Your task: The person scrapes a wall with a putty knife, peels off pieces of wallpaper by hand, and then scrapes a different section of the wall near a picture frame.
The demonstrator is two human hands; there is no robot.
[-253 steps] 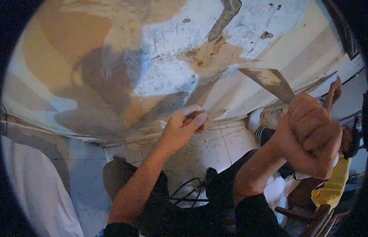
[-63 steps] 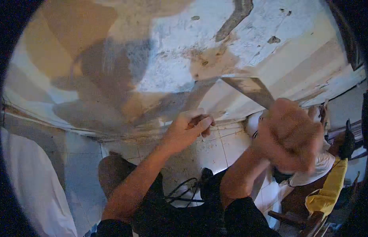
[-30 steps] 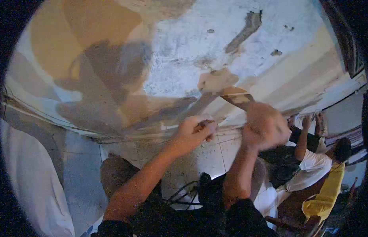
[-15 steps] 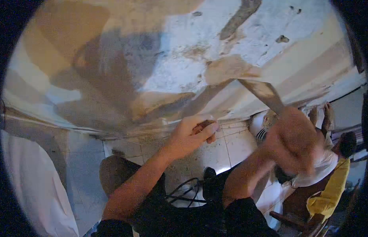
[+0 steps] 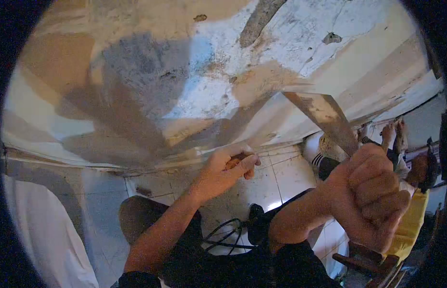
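My right hand (image 5: pixel 365 194) is wrapped round the handle of a putty knife, hiding most of that handle. The broad metal blade (image 5: pixel 324 117) points up and left, streaked with pale residue, and its front edge lies at or very near the wall (image 5: pixel 262 81); contact is hard to judge. My left hand (image 5: pixel 230 168) is by the foot of the wall, fingers curled in and thumb close to them. Whether anything small is inside that hand does not show. Bare white patches, brown areas and small holes mark the wall's surface.
Tiled floor (image 5: pixel 290 175) with crumbs runs along the wall's base. A black cable (image 5: pixel 223 235) lies between my legs. White cloth (image 5: pixel 43 230) hangs at left. On the right are another person's feet (image 5: pixel 394 132), yellow cloth (image 5: pixel 410 223) and a wooden piece of furniture (image 5: pixel 358 264).
My right hand has moved slightly right and down, with the putty knife's blade now showing more of its face. My left hand stays almost in place. The view has shifted slightly.
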